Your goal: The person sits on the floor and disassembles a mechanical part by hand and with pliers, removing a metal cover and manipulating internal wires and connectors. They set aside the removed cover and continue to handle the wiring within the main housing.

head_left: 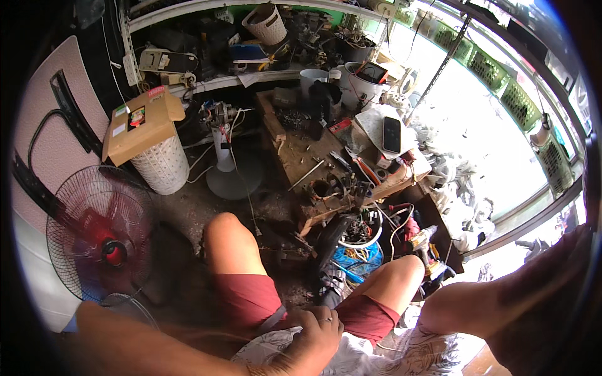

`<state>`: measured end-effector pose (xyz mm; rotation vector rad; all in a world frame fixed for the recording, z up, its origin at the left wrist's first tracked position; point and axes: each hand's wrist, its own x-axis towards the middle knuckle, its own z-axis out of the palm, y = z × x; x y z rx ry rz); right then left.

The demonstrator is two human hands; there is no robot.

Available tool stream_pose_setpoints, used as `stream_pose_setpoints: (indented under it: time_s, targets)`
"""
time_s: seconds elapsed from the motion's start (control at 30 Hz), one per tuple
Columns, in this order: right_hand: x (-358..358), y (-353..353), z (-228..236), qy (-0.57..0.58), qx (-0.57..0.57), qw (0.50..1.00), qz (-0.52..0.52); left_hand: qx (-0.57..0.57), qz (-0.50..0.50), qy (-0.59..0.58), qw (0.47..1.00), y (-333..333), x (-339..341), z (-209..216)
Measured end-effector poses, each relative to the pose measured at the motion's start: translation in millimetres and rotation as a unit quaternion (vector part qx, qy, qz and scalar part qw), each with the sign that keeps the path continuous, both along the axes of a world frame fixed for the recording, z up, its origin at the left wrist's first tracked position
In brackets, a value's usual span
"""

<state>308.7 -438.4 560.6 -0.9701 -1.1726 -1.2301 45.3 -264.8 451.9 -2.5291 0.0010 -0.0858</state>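
My left hand (pixel 313 335) rests in my lap over the white patterned shirt (pixel 360 357), near the maroon shorts (pixel 251 297). Its fingers are curled together, a ring on one of them; whatever lies under them is hidden. My right upper arm and elbow (pixel 439 307) come in from the right, but the right hand does not show. In front of me is a low wooden workbench (pixel 298 156). On it lie a motor housing (pixel 321 188), orange-handled pliers (pixel 365 169), a thin metal rod (pixel 306 175) and several small metal pieces. A black phone (pixel 391 135) lies at its right side.
A red-centred caged fan (pixel 113 250) stands left. Beyond it are a cardboard box (pixel 141 125) on a white basket (pixel 162 163) and an opened fan stand (pixel 222 147). A bucket of parts (pixel 362 229) and a cordless drill (pixel 423 244) sit by my right knee. Cluttered shelves (pixel 219 81) line the back.
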Motion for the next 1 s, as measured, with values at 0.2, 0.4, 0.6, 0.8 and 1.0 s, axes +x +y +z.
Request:
stream_pose_setpoints:
  time_s: [0.2,0.4,0.6,0.8,1.0]
  targets:
    - [-14.8,-5.7,16.9,-0.01,0.001,1.0,-0.003,-0.011,-0.017,0.017,1.0,-11.7,7.3,-5.4]
    - [-18.2,-23.0,29.8,-0.019,0.01,1.0,-0.013,-0.033,-0.025,-0.008,0.999,-4.1,12.1,3.0]
    - [-9.2,-36.8,29.3,-0.014,0.018,1.0,-0.002,-0.048,0.004,0.002,0.999,0.5,20.6,12.6]
    - [-10.0,-53.3,42.0,-0.018,0.013,1.0,-0.017,-0.055,0.01,0.0,0.998,17.2,27.8,34.3]
    - [-3.6,-68.4,46.3,-0.018,0.009,1.0,-0.009,-0.062,0.035,0.008,0.997,38.5,29.1,54.9]
